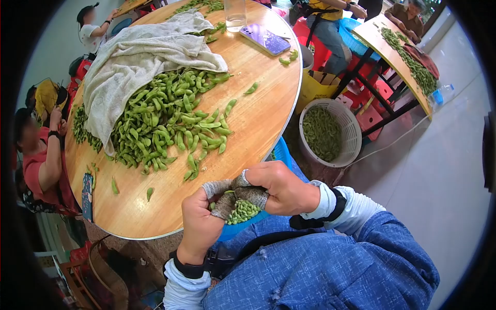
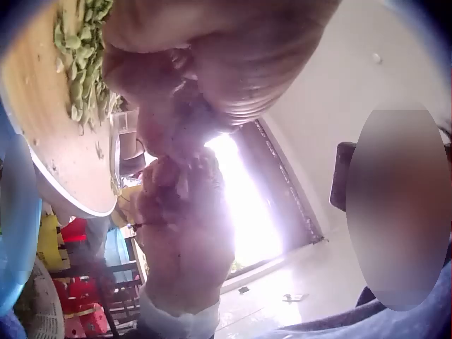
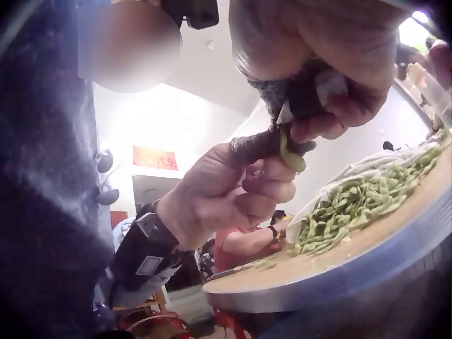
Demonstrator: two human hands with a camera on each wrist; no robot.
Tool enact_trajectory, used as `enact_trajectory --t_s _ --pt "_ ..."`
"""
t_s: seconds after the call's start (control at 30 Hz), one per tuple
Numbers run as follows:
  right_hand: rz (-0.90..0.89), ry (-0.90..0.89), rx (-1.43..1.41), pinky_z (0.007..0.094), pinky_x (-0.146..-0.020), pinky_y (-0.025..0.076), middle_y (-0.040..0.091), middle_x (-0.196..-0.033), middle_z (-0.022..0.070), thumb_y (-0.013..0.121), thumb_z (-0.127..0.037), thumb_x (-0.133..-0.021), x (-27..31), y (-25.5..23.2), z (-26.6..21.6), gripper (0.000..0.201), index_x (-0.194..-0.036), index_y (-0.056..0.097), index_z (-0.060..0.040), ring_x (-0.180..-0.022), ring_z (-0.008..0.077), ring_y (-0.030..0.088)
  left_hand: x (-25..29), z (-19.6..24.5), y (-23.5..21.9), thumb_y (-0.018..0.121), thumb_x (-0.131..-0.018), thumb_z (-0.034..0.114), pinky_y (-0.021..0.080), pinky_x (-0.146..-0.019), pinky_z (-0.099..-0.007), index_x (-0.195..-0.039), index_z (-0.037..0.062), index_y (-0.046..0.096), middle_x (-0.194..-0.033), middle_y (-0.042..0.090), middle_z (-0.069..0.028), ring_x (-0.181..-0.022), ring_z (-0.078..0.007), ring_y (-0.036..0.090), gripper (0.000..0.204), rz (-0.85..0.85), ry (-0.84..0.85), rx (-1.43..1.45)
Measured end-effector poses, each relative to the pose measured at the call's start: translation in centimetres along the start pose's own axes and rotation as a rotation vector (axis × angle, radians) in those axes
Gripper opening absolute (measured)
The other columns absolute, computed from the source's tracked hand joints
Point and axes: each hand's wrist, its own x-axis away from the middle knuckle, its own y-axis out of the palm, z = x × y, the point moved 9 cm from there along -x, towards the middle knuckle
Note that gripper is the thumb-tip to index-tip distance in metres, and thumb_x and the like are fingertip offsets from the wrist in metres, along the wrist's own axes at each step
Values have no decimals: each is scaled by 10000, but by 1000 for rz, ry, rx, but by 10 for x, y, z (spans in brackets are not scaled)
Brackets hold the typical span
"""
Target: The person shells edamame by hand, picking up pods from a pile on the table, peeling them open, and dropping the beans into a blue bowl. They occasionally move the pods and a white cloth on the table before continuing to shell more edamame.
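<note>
Over the blue basin (image 1: 222,236) in the lap, my left hand (image 1: 200,221) and right hand (image 1: 283,189) meet, thumbs and forefingers wrapped in grey cloth finger covers. Between the fingertips they pinch a green soybean pod (image 3: 291,151), best seen in the right wrist view and mostly hidden by the fingers in the head view. Shelled green beans (image 1: 243,212) lie in the basin just below the hands. On the round table in front, a large heap of pods (image 1: 155,116) is partly covered by a grey-white towel (image 1: 139,57).
The round wooden table (image 1: 248,134) carries a purple phone (image 1: 265,40), a clear cup (image 1: 235,15) and a dark patterned phone (image 1: 87,197). A white basket (image 1: 351,129) of pods stands on the floor to the right. Other people sit left and behind.
</note>
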Motion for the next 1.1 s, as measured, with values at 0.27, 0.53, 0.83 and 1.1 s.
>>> enact_trajectory --t_s 0.27,0.53,0.83,1.1 --pt "11 -93 138 403 -524 398 491 -646 146 589 29 -536 4 -5 -18 227 -752 533 -8 -629 353 511 -3 2 8 578 -758 -28 483 -666 -230 -925 -32 542 -836 604 -80 -730 -126 583 170 5 122 200" --pt "102 1 -60 333 -539 421 533 -659 135 585 -20 -713 20 -18 3 71 -764 542 5 -616 298 541 -9 -11 18 518 -755 -57 455 -614 -201 -917 -1 550 -772 574 -38 -673 -93 542 174 32 128 106" --pt "192 377 -302 243 -616 431 594 -720 22 548 -75 -820 52 -59 51 126 -866 578 39 -670 65 485 5 -13 21 598 -765 -3 421 -693 -195 -1037 -9 502 -874 554 -28 -779 -77 512 289 -43 34 -24" --pt "99 98 -60 322 -545 403 516 -641 168 518 4 -721 23 -25 13 51 -764 539 21 -576 276 503 -12 -2 32 588 -787 3 430 -658 -188 -1033 -8 505 -886 566 -36 -757 -66 514 260 -24 89 29"
